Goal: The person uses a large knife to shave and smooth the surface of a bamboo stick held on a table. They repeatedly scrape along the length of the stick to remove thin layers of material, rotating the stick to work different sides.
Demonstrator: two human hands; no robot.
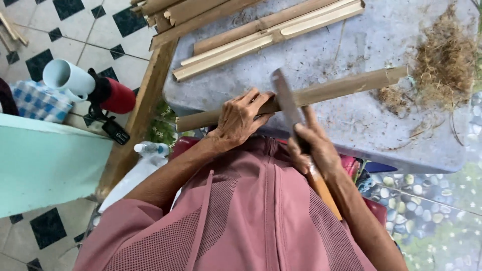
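Observation:
A long bamboo stick [346, 88] lies across the near part of a grey slab table [361, 40]. My left hand [240, 118] presses down on the stick near its left end, fingers spread over it. My right hand [312, 145] grips the wooden handle of a broad-bladed knife [284, 98]. The blade stands against the stick just right of my left hand. The handle's lower end [326, 193] sticks out below my fist.
Split bamboo strips [266, 37] lie at the back of the table, with more pieces [181, 12] at its top left corner. A heap of dry shavings [444, 62] sits at the right. On the tiled floor to the left are a pale mug [68, 78], a red flask [118, 95] and a plastic bottle [150, 148].

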